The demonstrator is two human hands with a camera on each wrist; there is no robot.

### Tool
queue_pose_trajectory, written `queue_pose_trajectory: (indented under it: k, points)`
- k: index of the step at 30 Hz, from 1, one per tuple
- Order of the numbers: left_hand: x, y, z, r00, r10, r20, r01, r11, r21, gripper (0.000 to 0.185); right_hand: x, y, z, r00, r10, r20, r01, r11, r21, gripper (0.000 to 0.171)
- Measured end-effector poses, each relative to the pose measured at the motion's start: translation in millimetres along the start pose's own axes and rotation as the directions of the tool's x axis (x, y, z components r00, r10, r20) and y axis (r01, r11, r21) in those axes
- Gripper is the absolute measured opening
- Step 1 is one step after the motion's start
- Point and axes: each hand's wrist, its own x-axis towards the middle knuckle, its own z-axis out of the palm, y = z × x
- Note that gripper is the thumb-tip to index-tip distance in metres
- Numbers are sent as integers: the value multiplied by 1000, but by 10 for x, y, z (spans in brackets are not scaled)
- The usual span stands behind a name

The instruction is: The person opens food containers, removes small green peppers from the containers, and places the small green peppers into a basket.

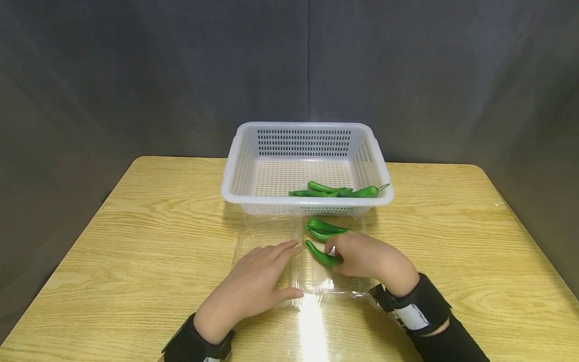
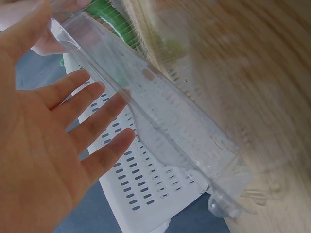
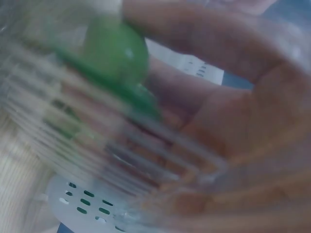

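Observation:
A clear plastic clamshell box (image 1: 316, 282) lies unfolded on the table, its lid half (image 1: 264, 232) to the left. Inside the right half my right hand (image 1: 368, 257) grips a green chili pepper (image 1: 319, 253) by its right end, low over the bottom. Just behind it lie more green peppers (image 1: 326, 226), partly covered by that hand. Fingers extended, my left hand (image 1: 258, 281) rests at the fold between the halves. In the left wrist view its fingers (image 2: 104, 150) stay spread beside the clear wall (image 2: 170, 121). The right wrist view is blurred, with a pepper (image 3: 116, 53) near the fingers.
A white perforated basket (image 1: 307, 201) stands directly behind the box, with several green peppers (image 1: 323, 187) heaped at its front right. The wooden table (image 1: 135, 241) reaches back to a dark grey curtain (image 1: 181, 75).

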Motion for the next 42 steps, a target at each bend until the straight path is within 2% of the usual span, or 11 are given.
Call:
queue_pose_trajectory:
  k: [15, 31, 37, 42]
  points:
    - [9, 3, 0, 1000, -4, 16, 4, 1000, 3, 78, -88, -60, -95, 998, 27, -59, -29, 999, -34, 24]
    - [5, 18, 4, 1000, 4, 8, -4, 1000, 16, 76, -227, -56, -233, 991, 24, -130, -22, 1000, 19, 26]
    - [8, 25, 2, 1000, 3, 16, -3, 1000, 24, 78, -269, -38, -265, 985, 5, -173, -4, 1000, 8, 24]
    - [10, 38, -3, 1000, 2, 27, -3, 1000, 19, 77, -273, -16, -274, 986, 13, -169, -13, 1000, 0, 23]
